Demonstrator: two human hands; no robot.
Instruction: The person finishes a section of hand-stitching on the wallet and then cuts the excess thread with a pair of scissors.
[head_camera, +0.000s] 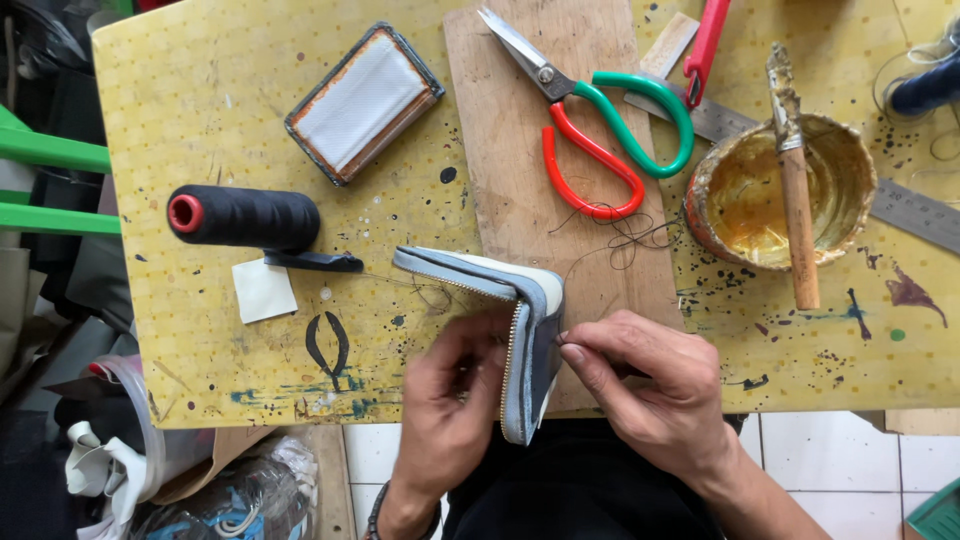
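Mid-stitch: your left hand (450, 390) gripped the grey zippered pouch (515, 320) at the desk's (200, 90) near edge, while your right hand (650, 385) pinched a needle against its corner; pulling that dark thread (620, 235) taut wanted care.

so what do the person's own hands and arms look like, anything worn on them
Both hands are bare: no gloves, no rings visible. The left hand has a dark beaded bracelet at the wrist. The right hand and its forearm show no sleeve, watch or band.
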